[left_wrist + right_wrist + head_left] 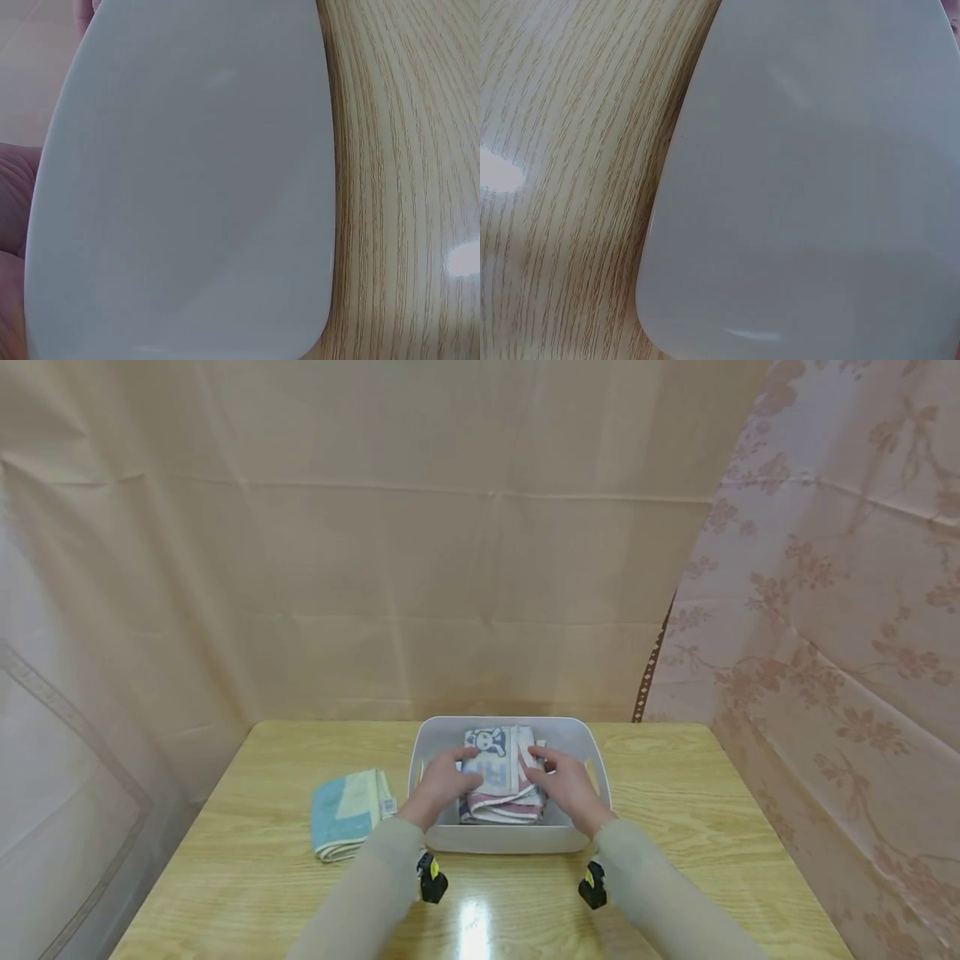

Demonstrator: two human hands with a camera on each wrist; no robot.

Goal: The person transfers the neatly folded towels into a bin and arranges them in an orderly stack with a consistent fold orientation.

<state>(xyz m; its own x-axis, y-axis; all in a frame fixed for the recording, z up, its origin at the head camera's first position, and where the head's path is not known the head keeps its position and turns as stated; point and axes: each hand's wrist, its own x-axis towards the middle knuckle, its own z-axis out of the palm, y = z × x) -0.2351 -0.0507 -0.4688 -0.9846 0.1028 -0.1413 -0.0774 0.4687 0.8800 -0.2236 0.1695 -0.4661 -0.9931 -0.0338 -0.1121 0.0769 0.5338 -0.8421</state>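
Observation:
A folded towel (491,768), white and pale blue with a dark skull print, lies on top of a pinkish, white-edged folded cloth (504,810) inside a white plastic basket (506,839). My left hand (442,783) reaches over the basket's left side, its thumb and forefinger apart and touching the towel's left part. From the right, my right hand (567,783) touches the towel's right edge, thumb and forefinger also spread. The basket's outer wall (187,172) fills much of the left wrist view, with only bits of hand at its edge. The right wrist view mostly shows the same wall.
On the wooden table (675,827), left of the basket, lies a folded blue and pale yellow towel (352,814) with a small label. A beige curtain (450,568) hangs behind the table, and a flowered pink curtain (847,652) hangs along the right.

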